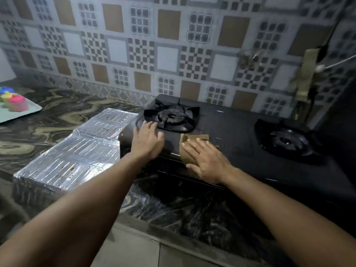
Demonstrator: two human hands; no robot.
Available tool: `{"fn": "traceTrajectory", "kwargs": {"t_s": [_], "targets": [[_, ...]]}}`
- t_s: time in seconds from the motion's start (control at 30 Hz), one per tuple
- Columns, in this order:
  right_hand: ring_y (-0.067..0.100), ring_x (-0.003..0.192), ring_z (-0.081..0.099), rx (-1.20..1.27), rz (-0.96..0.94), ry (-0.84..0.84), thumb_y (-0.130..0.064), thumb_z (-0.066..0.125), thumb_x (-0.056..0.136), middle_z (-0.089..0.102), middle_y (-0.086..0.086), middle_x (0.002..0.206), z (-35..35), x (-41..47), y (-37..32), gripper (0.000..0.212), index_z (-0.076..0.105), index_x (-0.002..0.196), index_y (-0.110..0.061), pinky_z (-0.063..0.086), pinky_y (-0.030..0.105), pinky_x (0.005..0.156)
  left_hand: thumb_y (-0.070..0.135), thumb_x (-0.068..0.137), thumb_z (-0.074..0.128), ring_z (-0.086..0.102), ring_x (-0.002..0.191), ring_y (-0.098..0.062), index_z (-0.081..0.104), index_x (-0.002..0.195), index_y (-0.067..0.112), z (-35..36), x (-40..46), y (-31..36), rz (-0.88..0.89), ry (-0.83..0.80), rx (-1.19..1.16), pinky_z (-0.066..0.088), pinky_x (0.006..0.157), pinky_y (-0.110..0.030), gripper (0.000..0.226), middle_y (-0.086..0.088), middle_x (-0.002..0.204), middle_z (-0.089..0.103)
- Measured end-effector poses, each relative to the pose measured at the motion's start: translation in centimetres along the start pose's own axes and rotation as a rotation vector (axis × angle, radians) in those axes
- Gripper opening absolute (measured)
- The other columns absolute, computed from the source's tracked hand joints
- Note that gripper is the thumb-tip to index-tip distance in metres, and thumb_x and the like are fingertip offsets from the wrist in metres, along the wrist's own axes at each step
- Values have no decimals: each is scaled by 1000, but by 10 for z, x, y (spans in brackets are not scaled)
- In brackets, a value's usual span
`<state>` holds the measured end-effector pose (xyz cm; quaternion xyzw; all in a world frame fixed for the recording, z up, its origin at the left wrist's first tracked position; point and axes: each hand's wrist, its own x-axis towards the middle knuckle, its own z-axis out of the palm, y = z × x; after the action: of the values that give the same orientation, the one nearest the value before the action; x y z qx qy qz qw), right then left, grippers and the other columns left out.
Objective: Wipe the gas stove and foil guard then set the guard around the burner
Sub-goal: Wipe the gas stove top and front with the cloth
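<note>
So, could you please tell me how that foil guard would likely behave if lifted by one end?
The foil guard looks thin and creased into panels, so it would probably fold at those creases. It likely weighs little. Its ridged surface seems easy to dent.

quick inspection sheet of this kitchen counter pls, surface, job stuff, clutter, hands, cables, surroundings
surface: dark marbled stone counter, bare in front of the stove.
job's things: black two-burner gas stove; left burner and right burner uncovered; foil guard lies flat on the counter left of the stove, with reddish stains; brown cloth on the stove top.
clutter: pale tray at far left carrying colourful cups.
hands: left hand rests flat on the stove beside the left burner; right hand presses the cloth, fingers straight.
cables: white cord at upper right.
surroundings: patterned tile wall.
</note>
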<state>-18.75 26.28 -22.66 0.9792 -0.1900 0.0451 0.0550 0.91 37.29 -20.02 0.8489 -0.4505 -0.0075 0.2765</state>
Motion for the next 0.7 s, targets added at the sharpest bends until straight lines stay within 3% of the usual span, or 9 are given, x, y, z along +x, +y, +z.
{"fn": "traceTrajectory", "kwargs": {"t_s": [0.1, 0.33, 0.5, 0.7], "targets": [[27, 149, 12, -20, 85, 2, -51, 44, 95, 14, -1, 162, 0, -50, 33, 72, 9, 154, -29, 11, 43, 120, 33, 96, 29, 14, 149, -18, 36, 146, 8, 22, -13, 43, 176, -87, 106, 6, 120, -46, 57, -5, 156, 32], [19, 150, 4, -2, 331, -40, -50, 42, 97, 6, -9, 162, -7, -154, 99, 70, 4, 153, -34, 5, 39, 121, 28, 96, 34, 18, 148, -17, 53, 129, 14, 63, -47, 121, 426, -234, 145, 8, 119, -50, 41, -2, 149, 43], [18, 149, 5, 15, 481, -83, -52, 37, 97, 6, -9, 162, -14, -207, 138, 67, 6, 153, -35, 6, 41, 121, 32, 97, 33, 12, 149, -15, 36, 147, 12, 82, -67, 158, 545, -296, 213, 4, 119, -47, 54, -1, 158, 30], [17, 149, 5, 68, 652, -103, -54, 34, 97, 7, -11, 162, -21, -242, 162, 64, 9, 153, -36, 3, 40, 120, 34, 98, 31, 11, 149, -15, 28, 150, 10, 96, -83, 179, 568, -311, 277, 4, 120, -46, 58, -3, 161, 22]]}}
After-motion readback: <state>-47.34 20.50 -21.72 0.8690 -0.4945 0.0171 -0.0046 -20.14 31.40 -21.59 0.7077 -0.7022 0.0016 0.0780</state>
